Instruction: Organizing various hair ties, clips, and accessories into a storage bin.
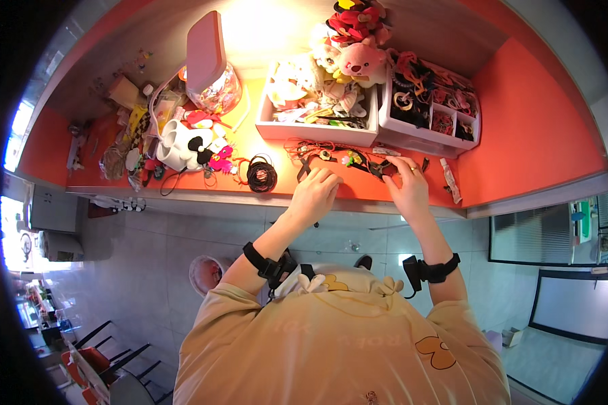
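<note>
My left hand (315, 195) is over the front of the orange shelf (218, 190), fingers curled; whether it holds anything small cannot be told. My right hand (409, 185) touches the right end of a pile of dark hair accessories, its thumb and forefinger apart around a dark piece. In that pile lie red cords (309, 147), a black ribbon (303, 169) and a hair piece with a green and yellow flower ornament (353, 159). Left of my left hand sits a bundle of black hair ties (261, 174). A small clear packet (451, 181) lies to the right of my right hand.
Behind the pile stand a white box of hair accessories (316, 132) and a divided white organizer (425, 132). Plush toys (361, 62) rise above them. A lidded clear jar (218, 91), a white cup-shaped holder (175, 147) and mixed trinkets fill the left side. The shelf's front edge runs below my hands.
</note>
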`<action>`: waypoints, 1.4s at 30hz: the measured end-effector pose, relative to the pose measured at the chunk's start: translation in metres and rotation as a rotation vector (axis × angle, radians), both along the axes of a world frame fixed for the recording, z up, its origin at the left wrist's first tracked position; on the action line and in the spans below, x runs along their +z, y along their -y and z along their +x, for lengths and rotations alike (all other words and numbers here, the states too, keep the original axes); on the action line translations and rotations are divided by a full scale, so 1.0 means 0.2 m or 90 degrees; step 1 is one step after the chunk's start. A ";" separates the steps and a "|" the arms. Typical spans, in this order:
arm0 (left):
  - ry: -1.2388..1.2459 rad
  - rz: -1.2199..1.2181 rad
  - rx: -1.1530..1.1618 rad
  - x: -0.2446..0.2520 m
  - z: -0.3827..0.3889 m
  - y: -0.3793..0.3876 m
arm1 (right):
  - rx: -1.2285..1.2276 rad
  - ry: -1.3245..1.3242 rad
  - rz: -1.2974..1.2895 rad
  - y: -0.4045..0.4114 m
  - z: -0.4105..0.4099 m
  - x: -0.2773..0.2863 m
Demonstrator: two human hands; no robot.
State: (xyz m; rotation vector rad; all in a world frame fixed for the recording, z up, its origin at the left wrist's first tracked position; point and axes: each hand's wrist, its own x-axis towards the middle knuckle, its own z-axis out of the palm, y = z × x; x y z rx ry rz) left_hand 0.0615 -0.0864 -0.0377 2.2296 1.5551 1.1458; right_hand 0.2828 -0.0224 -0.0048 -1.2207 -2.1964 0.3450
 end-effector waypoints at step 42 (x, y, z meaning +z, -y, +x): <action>0.170 0.138 0.176 0.27 0.03 -0.27 | -0.074 -0.318 0.159 -0.05 -0.25 -0.07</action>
